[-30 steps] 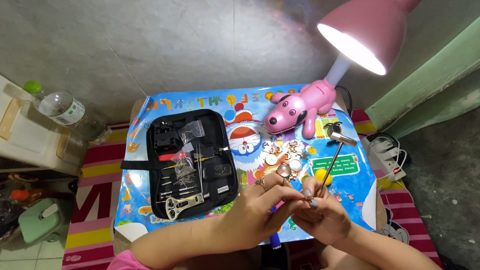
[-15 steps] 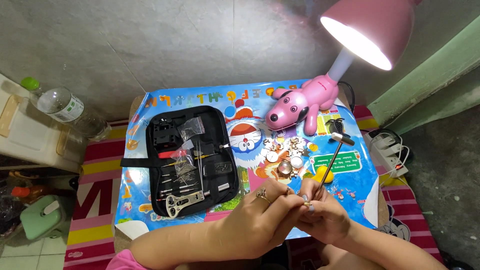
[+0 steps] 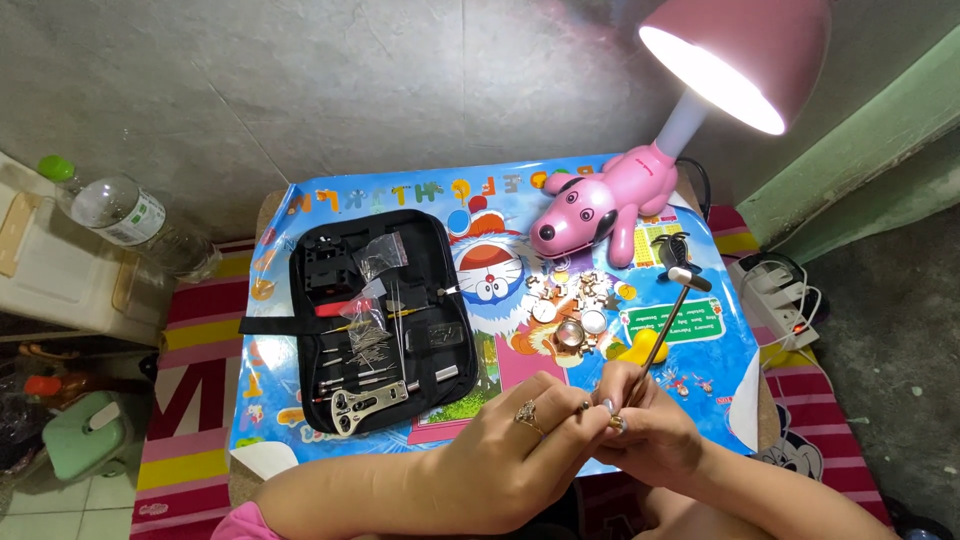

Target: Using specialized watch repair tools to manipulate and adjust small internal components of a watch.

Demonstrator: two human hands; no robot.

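Small part pinched where both hands meet at the near table edge; too small and hidden to identify. Left hand (image 3: 520, 450) and right hand (image 3: 650, 440) touch at the fingertips, fingers closed together on it. Hammer (image 3: 668, 320) lies just beyond the right hand, long axis running up-right, head far end; right hand nearer. Watch parts (image 3: 570, 305) sit farther out, tool case (image 3: 375, 315) left, dog lamp (image 3: 600, 205) behind.

Left hand (image 3: 520, 445) and right hand (image 3: 650, 435) touching, fingers curled.
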